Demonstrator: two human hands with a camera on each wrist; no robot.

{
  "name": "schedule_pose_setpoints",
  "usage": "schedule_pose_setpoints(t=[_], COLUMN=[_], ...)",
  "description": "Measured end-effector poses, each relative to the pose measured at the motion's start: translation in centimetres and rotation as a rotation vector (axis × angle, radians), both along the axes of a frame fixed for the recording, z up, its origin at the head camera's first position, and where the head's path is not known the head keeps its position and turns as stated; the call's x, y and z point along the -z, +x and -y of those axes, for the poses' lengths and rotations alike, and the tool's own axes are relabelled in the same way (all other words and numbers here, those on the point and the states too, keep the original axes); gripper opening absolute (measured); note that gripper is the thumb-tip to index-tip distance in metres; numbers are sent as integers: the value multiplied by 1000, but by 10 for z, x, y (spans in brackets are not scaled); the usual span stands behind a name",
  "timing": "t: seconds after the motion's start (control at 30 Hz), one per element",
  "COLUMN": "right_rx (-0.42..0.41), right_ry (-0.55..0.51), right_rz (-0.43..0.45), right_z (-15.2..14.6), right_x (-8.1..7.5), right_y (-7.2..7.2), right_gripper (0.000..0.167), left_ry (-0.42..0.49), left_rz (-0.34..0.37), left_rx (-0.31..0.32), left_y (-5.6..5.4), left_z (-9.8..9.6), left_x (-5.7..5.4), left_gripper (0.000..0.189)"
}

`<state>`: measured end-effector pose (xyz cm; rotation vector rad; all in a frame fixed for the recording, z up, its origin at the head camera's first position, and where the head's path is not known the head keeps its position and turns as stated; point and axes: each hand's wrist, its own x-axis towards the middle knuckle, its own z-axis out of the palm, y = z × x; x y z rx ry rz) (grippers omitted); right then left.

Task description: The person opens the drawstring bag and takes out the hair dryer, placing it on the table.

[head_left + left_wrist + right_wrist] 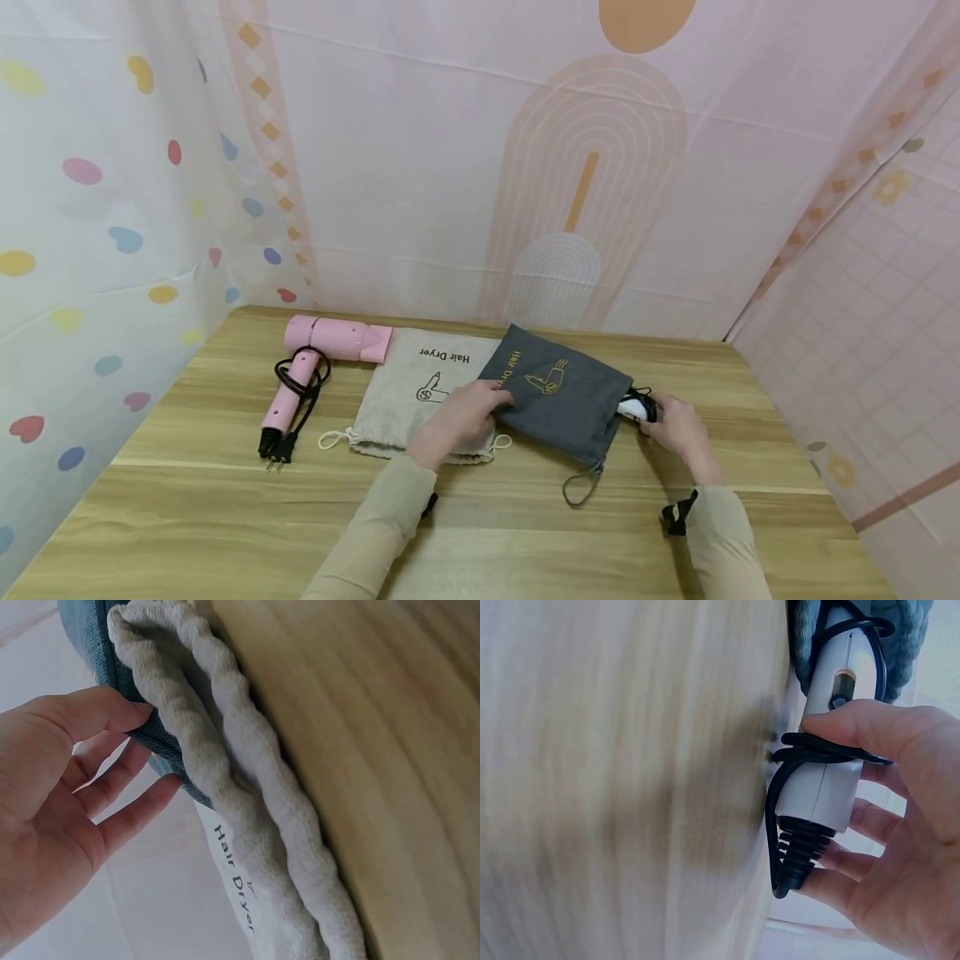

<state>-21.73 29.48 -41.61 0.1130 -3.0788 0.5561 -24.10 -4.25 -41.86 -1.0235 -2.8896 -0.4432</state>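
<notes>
A dark grey drawstring bag with a yellow hair dryer print lies at a slant, its mouth toward the right. From that mouth sticks the white handle of a hair dryer, wound with black cord; the rest of it is hidden inside. My right hand grips this handle, thumb on one side and fingers on the other. At the bag's left end my left hand pinches the cloth between thumb and fingers, as the left wrist view shows. Under that hand lies a beige drawstring bag marked "Hair Dryer".
Left of the beige bag, a pink hair dryer lies with its black cord wrapped about the handle and its plug near the handle's end. The wooden table meets patterned curtains at the back and sides.
</notes>
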Motion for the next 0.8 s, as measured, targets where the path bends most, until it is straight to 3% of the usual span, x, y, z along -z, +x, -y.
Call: schedule_pose_setpoints(t=[0.33, 0.5, 0.8], right_rx=[-29, -45, -44], right_ry=[-5, -22, -1], right_rz=[-10, -15, 49], right_z=[-2, -4, -6], right_x=[-1, -1, -1], right_y=[0, 0, -1], right_gripper=[52, 50, 53], left_ry=[-8, -7, 9], left_rz=[40, 7, 31], left_rx=[-11, -5, -23], left_y=[-3, -3, -5], left_z=[6, 8, 13], left_x=[-1, -1, -1], left_gripper=[36, 35, 35])
